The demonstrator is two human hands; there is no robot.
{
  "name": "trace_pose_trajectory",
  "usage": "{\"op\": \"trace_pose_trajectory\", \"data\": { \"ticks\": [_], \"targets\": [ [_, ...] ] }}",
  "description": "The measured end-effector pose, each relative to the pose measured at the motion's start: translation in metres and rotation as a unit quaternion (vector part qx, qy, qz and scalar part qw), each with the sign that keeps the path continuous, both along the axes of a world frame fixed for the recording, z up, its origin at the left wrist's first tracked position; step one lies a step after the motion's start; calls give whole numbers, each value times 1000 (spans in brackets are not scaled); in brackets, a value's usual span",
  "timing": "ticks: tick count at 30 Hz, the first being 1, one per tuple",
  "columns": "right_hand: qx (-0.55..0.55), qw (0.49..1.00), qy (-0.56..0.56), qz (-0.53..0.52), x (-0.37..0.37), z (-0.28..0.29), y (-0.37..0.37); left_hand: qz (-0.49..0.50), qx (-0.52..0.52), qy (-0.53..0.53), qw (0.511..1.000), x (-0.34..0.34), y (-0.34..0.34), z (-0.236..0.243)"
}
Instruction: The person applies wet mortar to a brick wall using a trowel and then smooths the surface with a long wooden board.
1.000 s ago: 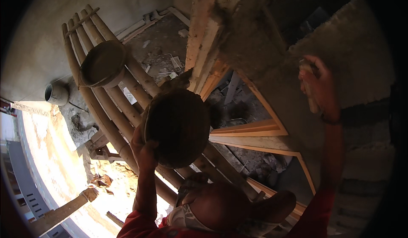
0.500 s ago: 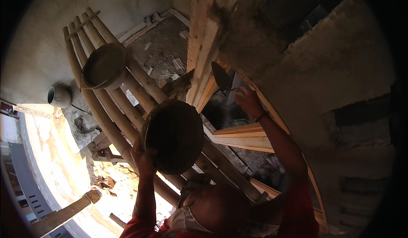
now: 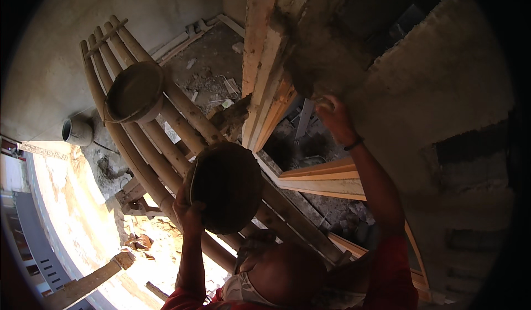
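Note:
My left hand [image 3: 189,215] is closed on the rim of a round dark mortar bowl [image 3: 229,191], holding it tilted above the pole platform; its contents are too dark to make out. My right hand [image 3: 336,119] grips a trowel by its handle. The dark trowel blade [image 3: 301,82] is at the wall's rough edge just above the wooden window frame [image 3: 261,108], its outline hard to tell from the wet-looking mortar [image 3: 326,55] there. A second round basin [image 3: 135,91] stands on the poles farther off to the left.
A scaffold platform of long round poles [image 3: 145,158] runs under the bowl from far left to lower right. A grey bucket [image 3: 77,131] lies on its side beyond it. Rubble [image 3: 207,69] covers the floor by the far wall. A plastered wall [image 3: 431,110] rises on the right.
My right hand has shifted slightly right, and the trowel blade has moved from open air in front of the window opening up to the wall edge. The bowl has dropped slightly.

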State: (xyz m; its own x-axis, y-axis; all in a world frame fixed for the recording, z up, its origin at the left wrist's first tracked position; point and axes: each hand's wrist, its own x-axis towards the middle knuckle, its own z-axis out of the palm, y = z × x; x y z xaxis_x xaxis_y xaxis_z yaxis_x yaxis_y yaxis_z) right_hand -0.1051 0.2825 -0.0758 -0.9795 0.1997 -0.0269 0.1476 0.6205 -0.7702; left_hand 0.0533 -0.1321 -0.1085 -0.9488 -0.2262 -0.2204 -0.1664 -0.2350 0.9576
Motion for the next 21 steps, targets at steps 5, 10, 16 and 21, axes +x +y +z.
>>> {"op": "trace_pose_trajectory", "data": {
  "ticks": [5, 10, 16, 21],
  "targets": [
    [-79, 996, 4, -31, 16, 36, -1, -19, -2, 16, 1000, 3, -6, -10],
    [28, 999, 40, -14, 38, 63, 15, -17, -16, 15, 1000, 3, -2, -7],
    [126, 991, 20, -35, 79, 112, 24, -33, -3, 29, 999, 4, -2, -11],
    [226, 973, 37, 5, 109, 159, 26, -35, -17, 23, 999, 6, 0, -7]
  ]
}}
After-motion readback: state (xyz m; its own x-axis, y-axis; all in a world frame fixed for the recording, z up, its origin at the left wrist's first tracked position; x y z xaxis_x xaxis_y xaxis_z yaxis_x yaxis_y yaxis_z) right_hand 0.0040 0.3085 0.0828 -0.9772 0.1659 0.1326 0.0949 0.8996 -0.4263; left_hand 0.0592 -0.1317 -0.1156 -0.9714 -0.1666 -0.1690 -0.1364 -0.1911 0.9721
